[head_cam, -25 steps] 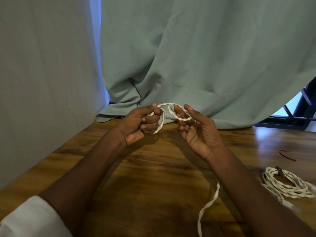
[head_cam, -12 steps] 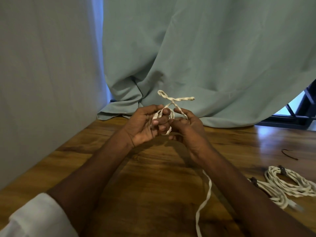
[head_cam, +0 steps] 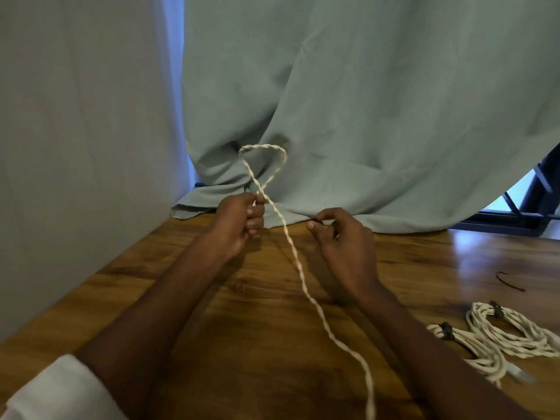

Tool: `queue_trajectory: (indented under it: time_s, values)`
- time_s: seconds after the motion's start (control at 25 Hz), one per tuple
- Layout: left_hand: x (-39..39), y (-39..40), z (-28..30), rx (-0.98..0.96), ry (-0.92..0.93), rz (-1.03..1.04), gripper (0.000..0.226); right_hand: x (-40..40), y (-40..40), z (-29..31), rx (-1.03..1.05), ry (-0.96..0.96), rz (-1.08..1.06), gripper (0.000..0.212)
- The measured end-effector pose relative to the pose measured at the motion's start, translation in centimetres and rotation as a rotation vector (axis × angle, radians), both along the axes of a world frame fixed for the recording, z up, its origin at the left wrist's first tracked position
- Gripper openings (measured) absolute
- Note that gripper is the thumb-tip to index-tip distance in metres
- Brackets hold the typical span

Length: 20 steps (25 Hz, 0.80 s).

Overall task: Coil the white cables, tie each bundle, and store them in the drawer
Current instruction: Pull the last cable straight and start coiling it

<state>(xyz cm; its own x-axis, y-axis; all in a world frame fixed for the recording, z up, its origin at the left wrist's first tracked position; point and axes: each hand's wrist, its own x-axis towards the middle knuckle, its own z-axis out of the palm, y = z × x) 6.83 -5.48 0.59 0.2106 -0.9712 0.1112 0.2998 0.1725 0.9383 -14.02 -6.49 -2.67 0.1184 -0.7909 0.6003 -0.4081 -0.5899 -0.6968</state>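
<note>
A white twisted cable [head_cam: 298,268] rises from the bottom edge, passes between my hands and forms a tall open loop [head_cam: 263,153] in front of the curtain. My left hand [head_cam: 242,219] grips the cable where the loop crosses itself. My right hand [head_cam: 342,241] is off the cable, to its right, with fingers curled; thumb and forefinger seem to pinch a thin dark tie [head_cam: 315,220]. Two coiled white bundles [head_cam: 503,331] with dark ties lie on the wooden table [head_cam: 212,298] at the right. No drawer is in view.
A loose black tie [head_cam: 510,283] lies on the table behind the bundles. A pale green curtain [head_cam: 363,116] hangs down onto the table's far edge. A grey wall [head_cam: 75,147] borders the table on the left. A dark window frame [head_cam: 530,189] shows at far right.
My hands have parted. The small coil between them opened into a tall loop held by my left hand alone. My right hand let go of the cable and moved right.
</note>
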Motion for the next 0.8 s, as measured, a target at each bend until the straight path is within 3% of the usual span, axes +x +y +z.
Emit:
queue_trajectory:
  time_s: [0.08, 0.16, 0.28, 0.36, 0.44, 0.52, 0.6, 0.68, 0.76, 0.8]
  values:
    - [-0.3, -0.2, -0.6, 0.08, -0.547, 0.341, 0.029, 0.8, 0.4, 0.6, -0.171, 0.079, -0.036, 0.027]
    - [-1.1, -0.1, -1.4, 0.014, -1.069, 0.496, 0.034, 2.3, 1.0, 0.6, -0.157, -0.001, 0.042, 0.031]
    - [-1.7, 0.3, -2.2, -0.059, -1.454, 0.615, 0.028, 3.3, 0.7, 0.0, -0.019, -0.073, 0.163, 0.032]
    - [-1.5, 0.3, -2.7, -0.065, -1.63, 0.631, 0.022, 3.0, 0.3, -0.6, -0.043, 0.02, 0.249, 0.043]
    - [-1.2, 0.1, -2.8, -0.046, -1.739, 0.566, 0.021, 2.6, -0.1, -1.2, -0.212, 0.347, 0.213, 0.063]
    - [-1.1, 0.3, -2.6, -0.044, -1.818, 0.535, 0.022, 2.7, -0.2, -1.6, -0.289, 0.505, 0.159, 0.054]
    - [-1.2, 0.8, -1.9, -0.062, -1.898, 0.557, 0.024, 2.9, -0.1, -1.5, -0.15, 0.455, 0.14, 0.034]
    - [-1.3, 1.1, -1.0, -0.069, -1.913, 0.552, 0.033, 2.8, -0.2, -1.7, -0.031, 0.437, 0.141, 0.029]
    - [-1.2, 1.7, 0.1, -0.019, -1.738, 0.403, 0.038, 2.7, -0.3, -1.8, -0.032, 0.415, 0.083, 0.014]
    - [-0.8, 2.0, 0.8, 0.027, -1.556, 0.273, 0.038, 2.6, -0.3, -1.7, -0.02, 0.335, 0.073, 0.005]
